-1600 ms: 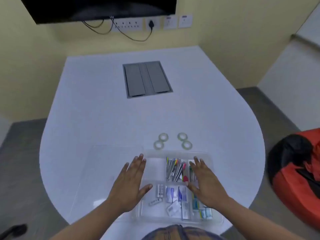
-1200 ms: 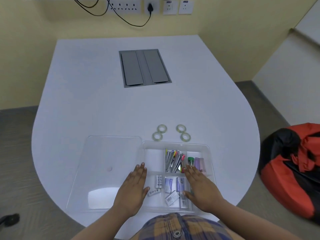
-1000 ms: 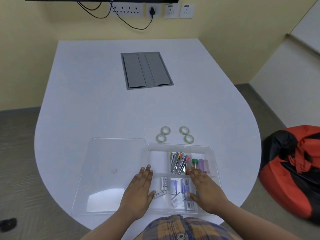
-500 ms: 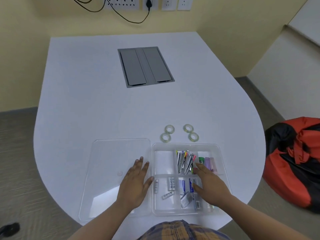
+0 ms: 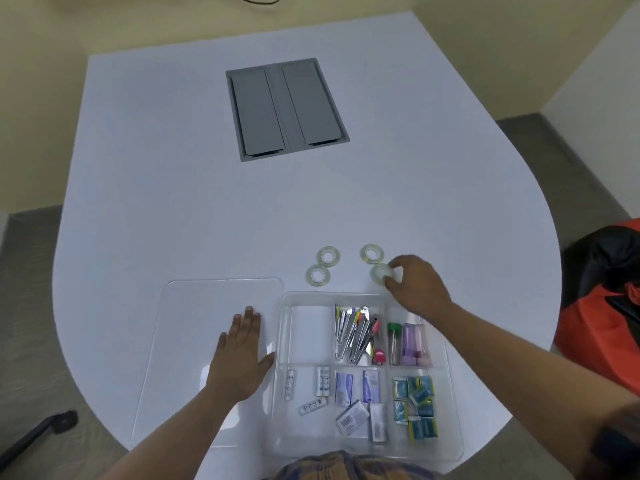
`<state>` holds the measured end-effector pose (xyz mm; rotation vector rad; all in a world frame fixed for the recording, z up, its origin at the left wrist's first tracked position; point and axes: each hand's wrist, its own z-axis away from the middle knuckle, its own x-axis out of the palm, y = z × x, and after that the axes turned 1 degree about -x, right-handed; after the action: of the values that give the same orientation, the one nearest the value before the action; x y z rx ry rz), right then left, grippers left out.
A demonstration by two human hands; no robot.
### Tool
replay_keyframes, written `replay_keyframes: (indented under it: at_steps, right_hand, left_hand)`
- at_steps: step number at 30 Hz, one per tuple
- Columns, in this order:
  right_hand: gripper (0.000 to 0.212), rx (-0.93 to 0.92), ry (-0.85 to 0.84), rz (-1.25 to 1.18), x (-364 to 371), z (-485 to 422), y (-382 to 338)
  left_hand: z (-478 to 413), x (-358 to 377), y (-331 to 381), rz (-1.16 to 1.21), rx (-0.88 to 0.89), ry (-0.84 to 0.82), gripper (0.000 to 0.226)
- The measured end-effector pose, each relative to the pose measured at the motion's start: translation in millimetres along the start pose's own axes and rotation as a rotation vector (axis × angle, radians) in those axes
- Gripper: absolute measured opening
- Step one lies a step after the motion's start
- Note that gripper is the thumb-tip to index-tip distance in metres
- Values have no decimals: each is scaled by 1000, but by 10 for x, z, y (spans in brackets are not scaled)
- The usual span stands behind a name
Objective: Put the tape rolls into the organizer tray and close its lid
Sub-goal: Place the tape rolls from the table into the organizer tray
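**Right hand at the tape rolls, tray lid open**

Nearest: clear organizer tray (image 5: 281,375) at the table's front edge, lid (image 5: 194,306) swung open flat to its left. Compartments hold batteries (image 5: 323,381), small blue packets (image 5: 417,407), purple-and-white packets (image 5: 358,393), clips or pens with coloured ends (image 5: 356,332), and small green and purple tubes (image 5: 408,341). Rear left compartment (image 5: 310,332) looks bare.

Left hand (image 5: 240,358) lies palm down on the open lid, fingers together and flat, thumb spread toward the tray wall.

Just past the tray's far rim, right hand (image 5: 414,287) is at the near right tape roll (image 5: 379,273); fingertips curled round its right edge, thumb and forefinger touching it. Cannot tell whether it is off the table.

Other three tape rolls lie flat on the white table (image 5: 207,220): far right roll (image 5: 372,253), far left roll (image 5: 328,256), near left roll (image 5: 317,274). All four sit outside the tray.

Farther back: grey hatch panel (image 5: 287,109) set in the tabletop. Red and black beanbag (image 5: 609,306) on the floor at right.
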<state>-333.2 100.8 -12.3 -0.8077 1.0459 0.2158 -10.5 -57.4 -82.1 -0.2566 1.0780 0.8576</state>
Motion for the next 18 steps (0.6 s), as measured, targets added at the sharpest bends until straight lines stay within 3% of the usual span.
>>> replay_keyframes:
  at_steps: [4,13,18]
  right_hand:
    - [46,144,-80,68,46,-275,92]
    - [52,215,-185,150,197,-497,114]
    - [61,255,-158,171,231,-497,76]
  left_hand:
    - [-2,66,5,-16,1,-31,107]
    - [-65,50,-39,36,7,-147,109]
    - [-59,47,-45,51,18,-155,103]
